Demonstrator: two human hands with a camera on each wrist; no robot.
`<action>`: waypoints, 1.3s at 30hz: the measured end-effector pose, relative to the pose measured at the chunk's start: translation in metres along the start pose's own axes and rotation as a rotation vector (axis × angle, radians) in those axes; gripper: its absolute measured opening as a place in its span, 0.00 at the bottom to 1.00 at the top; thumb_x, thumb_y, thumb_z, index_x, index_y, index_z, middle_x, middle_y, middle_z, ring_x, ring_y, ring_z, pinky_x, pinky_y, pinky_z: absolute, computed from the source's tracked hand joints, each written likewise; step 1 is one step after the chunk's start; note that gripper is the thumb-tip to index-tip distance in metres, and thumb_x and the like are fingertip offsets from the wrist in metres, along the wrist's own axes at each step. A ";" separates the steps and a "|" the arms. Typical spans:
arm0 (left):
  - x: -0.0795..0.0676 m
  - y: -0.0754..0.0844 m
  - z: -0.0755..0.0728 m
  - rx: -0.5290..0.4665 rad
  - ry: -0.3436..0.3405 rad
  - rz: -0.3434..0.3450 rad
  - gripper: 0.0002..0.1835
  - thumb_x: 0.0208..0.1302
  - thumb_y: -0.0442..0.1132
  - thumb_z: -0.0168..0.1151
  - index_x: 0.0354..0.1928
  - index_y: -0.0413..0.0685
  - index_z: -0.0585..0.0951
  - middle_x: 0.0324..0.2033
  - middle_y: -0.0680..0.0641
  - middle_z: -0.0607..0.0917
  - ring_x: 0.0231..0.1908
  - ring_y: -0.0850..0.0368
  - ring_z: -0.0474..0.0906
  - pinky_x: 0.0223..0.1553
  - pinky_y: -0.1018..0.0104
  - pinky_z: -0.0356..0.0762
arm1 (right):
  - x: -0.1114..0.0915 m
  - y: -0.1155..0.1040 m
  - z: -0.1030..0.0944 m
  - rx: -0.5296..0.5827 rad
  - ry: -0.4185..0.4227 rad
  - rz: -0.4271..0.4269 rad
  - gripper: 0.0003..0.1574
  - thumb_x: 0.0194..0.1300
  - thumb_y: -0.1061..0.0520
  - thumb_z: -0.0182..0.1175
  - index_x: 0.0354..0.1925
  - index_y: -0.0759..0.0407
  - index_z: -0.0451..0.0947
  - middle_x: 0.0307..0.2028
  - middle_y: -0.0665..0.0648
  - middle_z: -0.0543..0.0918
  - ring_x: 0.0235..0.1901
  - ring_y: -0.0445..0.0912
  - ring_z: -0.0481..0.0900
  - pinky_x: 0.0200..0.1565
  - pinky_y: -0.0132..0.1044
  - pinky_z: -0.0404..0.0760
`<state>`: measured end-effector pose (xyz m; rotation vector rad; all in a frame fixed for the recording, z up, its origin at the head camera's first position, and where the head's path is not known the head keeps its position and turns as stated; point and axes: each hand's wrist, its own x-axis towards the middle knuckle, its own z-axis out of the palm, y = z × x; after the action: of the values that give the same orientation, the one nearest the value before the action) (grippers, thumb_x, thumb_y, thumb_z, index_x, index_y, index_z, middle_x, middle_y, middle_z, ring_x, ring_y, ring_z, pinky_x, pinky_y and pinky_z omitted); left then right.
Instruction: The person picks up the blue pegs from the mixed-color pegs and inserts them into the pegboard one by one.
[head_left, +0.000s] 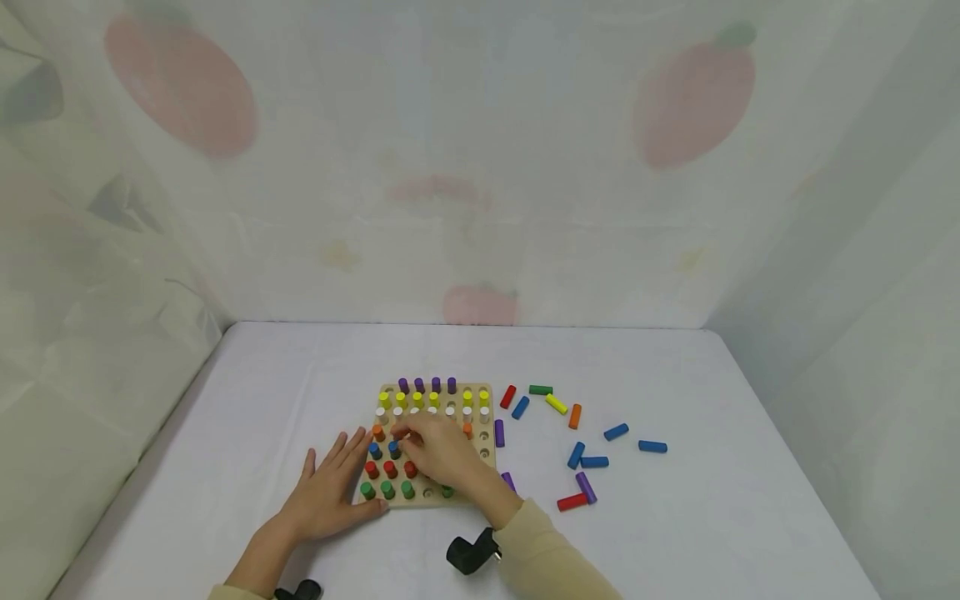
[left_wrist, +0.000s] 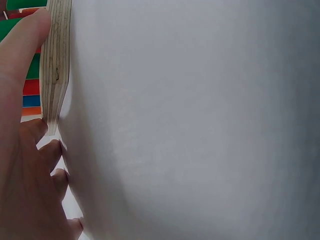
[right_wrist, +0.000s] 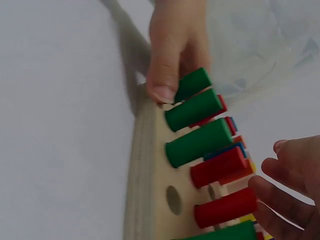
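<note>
We see the right hand [head_left: 435, 446] with bent fingers over the board [head_left: 416, 503]; we cannot tell whether they pinch anything. A blue peg [head_left: 394, 450] stands upright in the board, its long axis vertical, just on the near-edge side of those fingertips and closer to them than to the left hand [head_left: 327, 492], which spreads beside the board's left edge, thumb touching its near corner, gripping no peg.

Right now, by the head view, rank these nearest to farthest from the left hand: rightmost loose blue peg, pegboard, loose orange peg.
1. Pegboard: touching the left hand, on its right.
2. Loose orange peg: right of the pegboard.
3. Rightmost loose blue peg: farther right.
</note>
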<state>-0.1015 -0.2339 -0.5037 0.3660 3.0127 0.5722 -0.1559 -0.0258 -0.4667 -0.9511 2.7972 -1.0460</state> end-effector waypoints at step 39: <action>-0.001 -0.002 0.004 -0.007 -0.030 -0.029 0.57 0.40 0.75 0.58 0.71 0.54 0.55 0.70 0.47 0.55 0.69 0.40 0.46 0.61 0.29 0.34 | -0.036 0.091 -0.067 0.070 0.388 0.176 0.18 0.60 0.56 0.61 0.50 0.54 0.76 0.45 0.51 0.80 0.45 0.46 0.78 0.43 0.40 0.80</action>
<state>-0.1009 -0.2344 -0.5082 0.3275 2.9818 0.5692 -0.1900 0.0880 -0.4759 -0.5279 3.0420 -1.4223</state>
